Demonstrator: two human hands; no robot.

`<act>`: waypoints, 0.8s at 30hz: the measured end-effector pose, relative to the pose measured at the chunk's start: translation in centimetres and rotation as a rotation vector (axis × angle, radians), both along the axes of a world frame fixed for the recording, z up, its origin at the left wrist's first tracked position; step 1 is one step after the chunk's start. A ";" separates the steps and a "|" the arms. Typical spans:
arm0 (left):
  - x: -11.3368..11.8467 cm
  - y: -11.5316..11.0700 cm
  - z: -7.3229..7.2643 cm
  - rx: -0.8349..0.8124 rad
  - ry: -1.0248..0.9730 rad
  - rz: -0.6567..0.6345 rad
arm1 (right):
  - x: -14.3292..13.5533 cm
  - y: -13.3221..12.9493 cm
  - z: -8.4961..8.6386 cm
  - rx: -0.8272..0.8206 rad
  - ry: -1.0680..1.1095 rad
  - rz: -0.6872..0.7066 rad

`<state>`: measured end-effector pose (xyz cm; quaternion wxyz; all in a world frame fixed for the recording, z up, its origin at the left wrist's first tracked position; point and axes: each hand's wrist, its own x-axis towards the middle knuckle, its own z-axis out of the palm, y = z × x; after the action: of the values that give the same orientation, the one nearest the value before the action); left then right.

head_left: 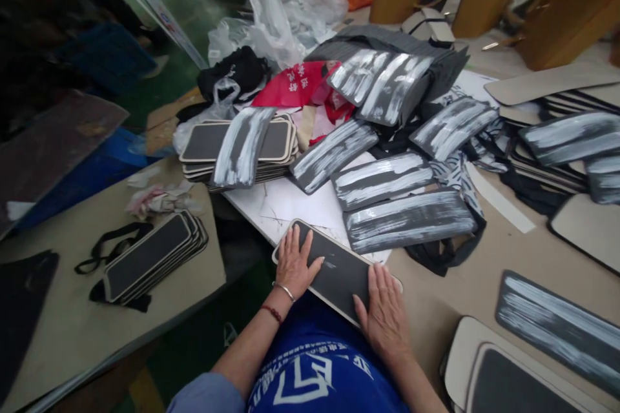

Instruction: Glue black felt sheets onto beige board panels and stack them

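Observation:
A dark grey rectangular panel (pixel 336 271) with a beige border lies at the table's near edge, right in front of my blue apron. My left hand (pixel 296 263) rests flat on its left end, fingers stretched out. On the right end lies my right hand (pixel 385 310), also flat with the thumb apart. Just beyond is a grey strip with white brushed streaks (pixel 409 219), and a similar streaked strip (pixel 382 179) sits behind it. Under these shows a white sheet (pixel 300 203).
Stacked beige-edged panels (pixel 203 142) stand at the back left, another stack (pixel 155 255) on the left side table (pixel 194 290). Plastic bags (pixel 271 13), red cloth (pixel 290 85) and a pile of grey pieces (pixel 387 45) lie behind. Beige panels (pixel 513 374) are at the near right.

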<state>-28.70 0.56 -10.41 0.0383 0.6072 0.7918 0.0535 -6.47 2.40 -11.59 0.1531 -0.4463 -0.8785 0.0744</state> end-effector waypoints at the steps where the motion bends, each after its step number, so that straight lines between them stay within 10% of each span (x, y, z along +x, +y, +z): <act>1: 0.0 0.0 0.1 -0.006 -0.003 0.001 | 0.1 0.0 -0.2 0.011 0.011 0.001; 16: -0.6 0.8 -0.4 0.110 -0.043 0.047 | -0.3 -0.4 0.6 -0.014 -0.055 -0.040; 24: -3.2 -2.5 0.1 0.014 -0.363 0.600 | 0.0 -0.5 1.3 -0.214 0.055 -0.054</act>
<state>-31.95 -1.94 -10.26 0.1567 0.3283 0.9149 0.1750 -6.45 1.92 -10.28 0.1306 -0.4813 -0.8488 0.1759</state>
